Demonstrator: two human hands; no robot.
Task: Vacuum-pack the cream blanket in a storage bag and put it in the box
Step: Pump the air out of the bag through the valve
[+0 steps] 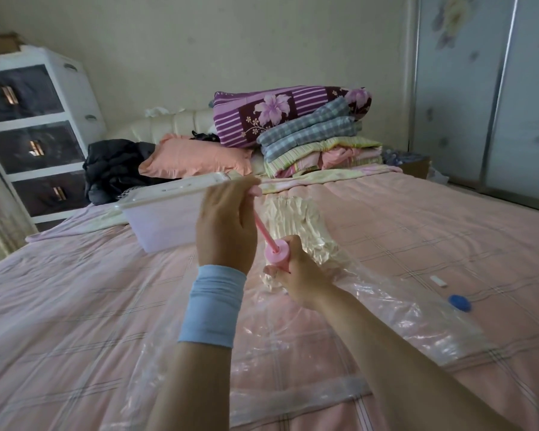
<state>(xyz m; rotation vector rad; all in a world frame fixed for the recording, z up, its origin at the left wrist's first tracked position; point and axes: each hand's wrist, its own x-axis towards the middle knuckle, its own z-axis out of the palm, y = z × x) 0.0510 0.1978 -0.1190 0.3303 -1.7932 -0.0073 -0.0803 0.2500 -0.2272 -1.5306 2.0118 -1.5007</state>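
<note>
Two hands on a pink plastic pump (276,255).
Left hand (227,225) clasps the thin rod (261,228) at its top; right hand (296,275) wraps the round barrel (277,259), over the crinkled cream blanket (293,217) in its glossy clear storage bag (386,309), right of the translucent box (159,225).

Hand pump (276,251): pink all over, rod included. Wristband (213,306) on your left wrist: pale blue, plain. Blanket (296,222): cream, glossy through the clear storage bag (386,312). Bedspread (433,231): pink, crossed by thin grey and white check lines. Box (165,219): translucent, faint lilac tint. Lying on the bedspread: a blue cap (459,302), a white clip (438,280).

Far end of the bed:
- Salmon pillow (196,158).
- Purple quilt (280,112), striped, with pale lily blooms.
- Blue-grey checked blanket (311,132).
- Black jacket (115,166).

Drawer unit (35,132): white frame, dark fronts. Wardrobe doors (461,88): pale blue, faded flower print.
</note>
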